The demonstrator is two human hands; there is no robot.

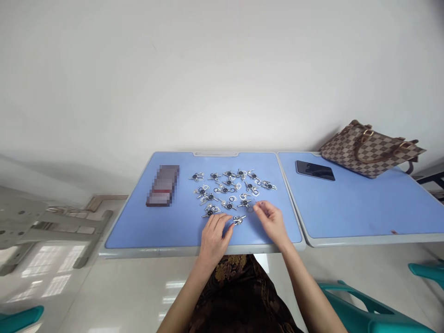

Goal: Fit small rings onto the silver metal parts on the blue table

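Note:
Several small silver metal pieces with black round centres (225,188) lie scattered on the blue desktop (138,222). One such piece (238,220) lies apart from the group, between my hands. My left hand (214,238) rests on the desktop, its fingers spread and its thumb tip close to that piece. My right hand (272,221) hovers at the lower right of the group with its fingertips drawn together. Whether those fingertips pinch something small is hard to see.
A pixelated flat rectangular object (163,185) lies left of the metal pieces. On the adjoining blue desk (364,208) are a black smartphone (315,170) and a brown checkered handbag (371,150). A teal chair (364,305) stands at lower right, near the desk's front edge.

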